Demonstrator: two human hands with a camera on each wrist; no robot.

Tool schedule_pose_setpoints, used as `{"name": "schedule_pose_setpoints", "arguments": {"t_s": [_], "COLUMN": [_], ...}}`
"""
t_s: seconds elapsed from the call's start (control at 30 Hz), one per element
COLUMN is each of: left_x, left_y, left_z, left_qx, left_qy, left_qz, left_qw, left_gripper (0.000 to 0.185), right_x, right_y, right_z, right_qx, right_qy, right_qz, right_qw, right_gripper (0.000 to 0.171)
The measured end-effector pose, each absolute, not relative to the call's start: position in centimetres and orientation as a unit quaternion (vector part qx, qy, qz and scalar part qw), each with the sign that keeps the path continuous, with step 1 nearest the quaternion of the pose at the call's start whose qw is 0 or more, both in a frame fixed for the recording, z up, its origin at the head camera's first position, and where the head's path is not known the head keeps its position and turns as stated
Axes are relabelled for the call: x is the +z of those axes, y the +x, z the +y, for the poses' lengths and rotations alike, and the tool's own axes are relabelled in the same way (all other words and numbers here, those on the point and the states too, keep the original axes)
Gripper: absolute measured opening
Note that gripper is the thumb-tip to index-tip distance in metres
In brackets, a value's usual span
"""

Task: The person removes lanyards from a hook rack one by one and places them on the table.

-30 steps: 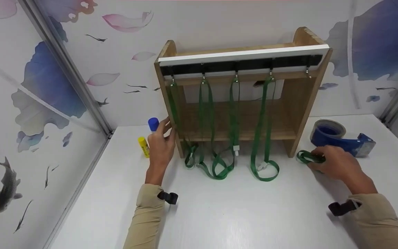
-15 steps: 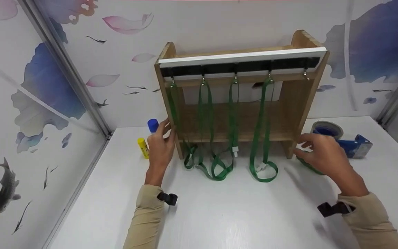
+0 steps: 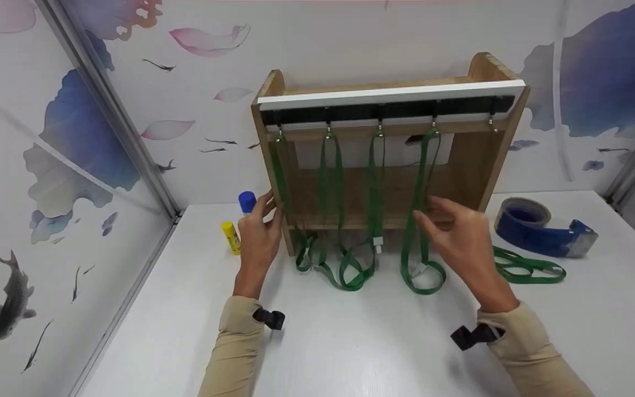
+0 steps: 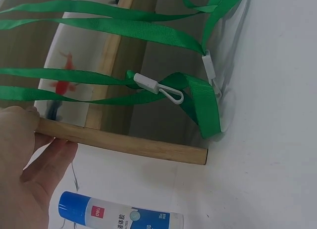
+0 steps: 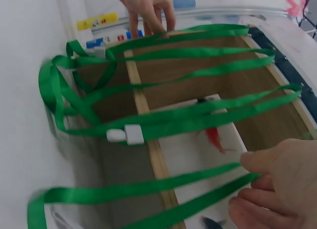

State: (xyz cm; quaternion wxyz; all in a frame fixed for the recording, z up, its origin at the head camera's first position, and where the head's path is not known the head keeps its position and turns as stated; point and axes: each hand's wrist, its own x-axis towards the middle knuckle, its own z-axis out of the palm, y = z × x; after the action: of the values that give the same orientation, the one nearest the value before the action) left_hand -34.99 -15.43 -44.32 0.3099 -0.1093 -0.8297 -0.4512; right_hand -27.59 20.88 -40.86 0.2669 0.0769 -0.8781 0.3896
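A wooden rack (image 3: 474, 165) stands at the back of the table, with a row of metal hooks under its white-and-black front strip. My left hand (image 3: 259, 237) grips the rack's left side panel, thumb and fingers on either face of the board (image 4: 148, 144). Green lanyards hang from the hooks, except the rightmost hook (image 3: 492, 124), which is bare. At the rightmost hanging lanyard (image 3: 407, 251) is my right hand (image 3: 463, 237), thumb and forefinger spread apart right at its straps. Another green lanyard (image 3: 532, 280) lies looped on the table, right of the rack.
A blue tape dispenser (image 3: 543, 238) with a tape roll sits at the right. Left of the rack stand a blue-capped glue bottle (image 3: 247, 202) and a yellow glue stick (image 3: 231, 238). The patterned wall (image 3: 405, 33) rises close behind.
My right hand has let go of the loose lanyard on the table and moved left to the rightmost hanging lanyard. The left hand keeps its grip on the rack.
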Motion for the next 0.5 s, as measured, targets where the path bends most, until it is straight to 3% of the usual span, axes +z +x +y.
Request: {"name": "schedule_pose_setpoints", "arguments": {"t_s": [0.5], "left_x": [-44.4], "left_y": [-35.0], "left_z": [-15.5], "left_qx": [-0.45], "left_qy": [-0.111], "left_qz": [-0.828], "left_qw": [0.316], "left_gripper": [0.039], "right_x": [-41.7], "right_y": [-28.7], "right_z": [19.3], "right_qx": [0.397], "right_qy": [0.056], "right_qz": [-0.846], "right_qw": [0.35], "right_gripper": [0.021]}}
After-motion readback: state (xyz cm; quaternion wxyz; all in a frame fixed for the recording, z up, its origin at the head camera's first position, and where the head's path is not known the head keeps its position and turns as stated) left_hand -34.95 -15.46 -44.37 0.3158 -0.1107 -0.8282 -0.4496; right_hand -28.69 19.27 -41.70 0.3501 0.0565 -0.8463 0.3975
